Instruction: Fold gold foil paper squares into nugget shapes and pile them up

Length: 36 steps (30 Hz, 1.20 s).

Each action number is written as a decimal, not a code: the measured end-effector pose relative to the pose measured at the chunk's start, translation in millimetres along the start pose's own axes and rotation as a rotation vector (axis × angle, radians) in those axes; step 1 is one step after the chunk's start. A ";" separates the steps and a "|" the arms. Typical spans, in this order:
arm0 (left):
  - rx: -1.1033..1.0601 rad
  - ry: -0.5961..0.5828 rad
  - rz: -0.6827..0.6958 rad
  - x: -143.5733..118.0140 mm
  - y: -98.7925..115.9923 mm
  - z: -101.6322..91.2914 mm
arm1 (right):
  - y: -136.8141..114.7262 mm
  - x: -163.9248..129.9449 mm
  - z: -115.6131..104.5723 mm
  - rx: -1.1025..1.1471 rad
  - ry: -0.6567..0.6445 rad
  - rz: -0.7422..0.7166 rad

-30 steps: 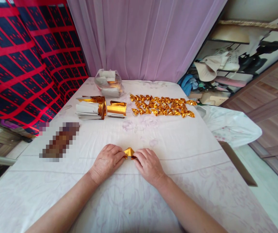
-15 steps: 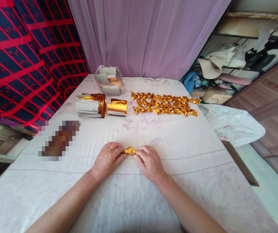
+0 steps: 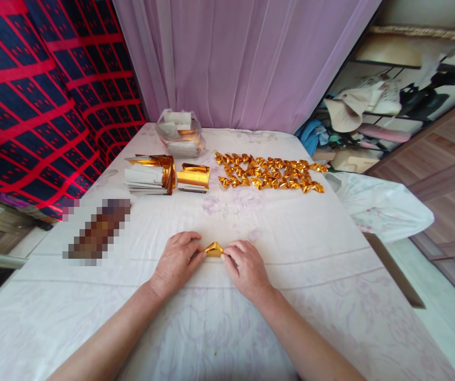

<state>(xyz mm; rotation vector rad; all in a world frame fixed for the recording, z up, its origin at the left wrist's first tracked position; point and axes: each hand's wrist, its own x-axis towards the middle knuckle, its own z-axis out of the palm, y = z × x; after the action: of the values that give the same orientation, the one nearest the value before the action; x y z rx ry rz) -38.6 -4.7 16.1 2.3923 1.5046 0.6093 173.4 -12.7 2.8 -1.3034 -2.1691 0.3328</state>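
Gold foil paper piece (image 3: 214, 249) lies on the white bedsheet (image 3: 283, 233), pinched at each end by left hand (image 3: 175, 264) and right hand (image 3: 245, 267), pressing it flat to set creases. Finished folded gold pieces (image 3: 269, 172) lie in rows beyond.

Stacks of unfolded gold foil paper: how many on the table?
2: a larger stack at far left, a smaller stack right beside it. The plastic bag behind may hide more.
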 end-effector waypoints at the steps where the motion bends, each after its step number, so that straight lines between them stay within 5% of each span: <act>1: 0.005 -0.007 -0.015 1.0 1.3 -0.1 | 0.1 0.0 0.2 0.000 0.000 0.010; 18: 0.076 0.060 -0.060 4.1 10.4 6.7 | -2.0 3.1 3.7 -0.104 0.010 0.107; 30: 0.100 0.104 0.066 -3.3 6.2 12.6 | 1.1 -0.5 6.9 -0.263 -0.026 -0.019; 36: 0.129 0.069 -0.002 -2.2 9.0 8.5 | -0.2 1.6 2.6 -0.243 -0.062 -0.009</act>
<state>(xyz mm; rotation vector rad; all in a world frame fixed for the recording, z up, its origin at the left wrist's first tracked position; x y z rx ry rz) -28.3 -10.5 11.9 2.4884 1.6206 0.6185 171.1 -11.2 1.4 -1.4292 -2.3238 0.1091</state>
